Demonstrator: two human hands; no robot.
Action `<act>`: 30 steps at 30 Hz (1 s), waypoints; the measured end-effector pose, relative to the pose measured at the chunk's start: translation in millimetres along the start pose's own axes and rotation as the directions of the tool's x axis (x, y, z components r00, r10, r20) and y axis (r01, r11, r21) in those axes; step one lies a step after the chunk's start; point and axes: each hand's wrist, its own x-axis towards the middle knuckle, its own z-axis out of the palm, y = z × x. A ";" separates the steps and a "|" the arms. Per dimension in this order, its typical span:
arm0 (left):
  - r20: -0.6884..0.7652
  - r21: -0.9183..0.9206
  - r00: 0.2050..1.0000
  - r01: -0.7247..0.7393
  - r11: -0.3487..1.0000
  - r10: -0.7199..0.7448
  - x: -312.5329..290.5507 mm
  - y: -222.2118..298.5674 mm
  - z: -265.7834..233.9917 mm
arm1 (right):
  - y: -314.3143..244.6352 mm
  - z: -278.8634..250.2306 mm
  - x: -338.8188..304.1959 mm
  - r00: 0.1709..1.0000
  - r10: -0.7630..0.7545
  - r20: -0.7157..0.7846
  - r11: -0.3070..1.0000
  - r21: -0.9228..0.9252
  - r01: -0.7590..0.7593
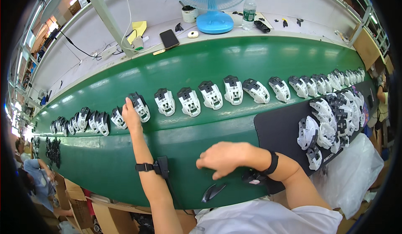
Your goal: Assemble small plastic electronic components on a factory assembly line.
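White mouse shell [139, 106] on the green conveyor belt [217, 62]: left hand [130, 116] fingers clamped on it; right hand [224, 157] open, nearer the person.

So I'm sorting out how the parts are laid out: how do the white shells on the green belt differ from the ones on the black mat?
The shells on the green belt sit apart in a single row; the shells on the black mat are heaped, touching and overlapping. The left hand touches one in the belt row; neither hand touches the heap. Both groups are white shells with dark parts.
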 end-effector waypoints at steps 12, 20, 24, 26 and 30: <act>0.195 0.789 0.752 -0.502 0.355 0.630 -56.0 28.1 61.9 | -33.4 82.3 23.3 0.984 -0.113 -0.138 0.962 -0.265 0.073; 0.267 0.839 0.922 -0.365 0.403 0.280 -68.9 12.6 79.2 | -10.6 30.0 13.0 0.970 -0.043 -0.240 0.999 0.022 0.050; 0.227 0.698 0.945 -0.327 0.637 0.236 -63.9 14.8 75.5 | 21.8 5.5 -2.8 0.914 0.013 -0.404 0.974 0.210 0.079; 0.151 0.479 0.987 -0.127 0.869 0.060 -59.7 23.4 72.4 | 43.9 2.6 -12.2 0.878 -0.041 -0.476 0.944 0.269 0.190; 0.343 -0.445 0.935 0.243 0.862 -0.087 -46.1 52.9 55.2 | 57.9 -20.1 -25.2 0.701 -0.124 -0.702 0.886 0.240 0.397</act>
